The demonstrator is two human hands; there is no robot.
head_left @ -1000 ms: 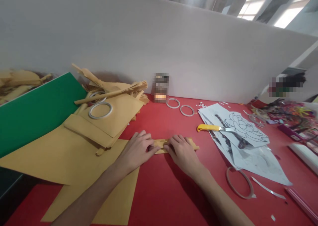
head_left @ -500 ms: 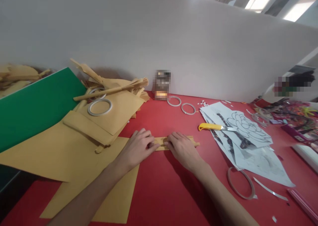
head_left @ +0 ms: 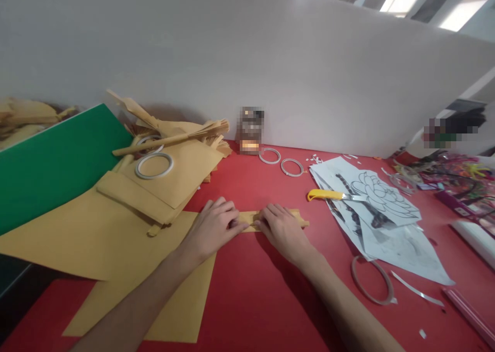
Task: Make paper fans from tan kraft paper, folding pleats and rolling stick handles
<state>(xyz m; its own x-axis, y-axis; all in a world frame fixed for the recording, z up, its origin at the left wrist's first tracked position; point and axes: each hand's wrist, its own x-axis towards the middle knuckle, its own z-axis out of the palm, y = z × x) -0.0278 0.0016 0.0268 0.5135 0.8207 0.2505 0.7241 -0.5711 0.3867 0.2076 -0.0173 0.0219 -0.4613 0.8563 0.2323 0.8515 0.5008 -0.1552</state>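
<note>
A narrow folded strip of tan paper lies crosswise on the red table. My left hand is closed over its left end, fingers curled and thumb along the strip. On its right part rests my right hand, the fingers bent and pressed down on the paper. The strip's right end sticks out past the right hand. Large flat tan sheets lie under and beside my left forearm. Behind them is a pile of folded tan paper with a white tape ring on top.
A yellow-handled knife lies partly over printed sheets on the right. Tape rings sit behind the hands, another at the right front. A green board stands left; a white wall rises behind.
The view has shifted very slightly. Both hands stay on the strip in nearly the same place.
</note>
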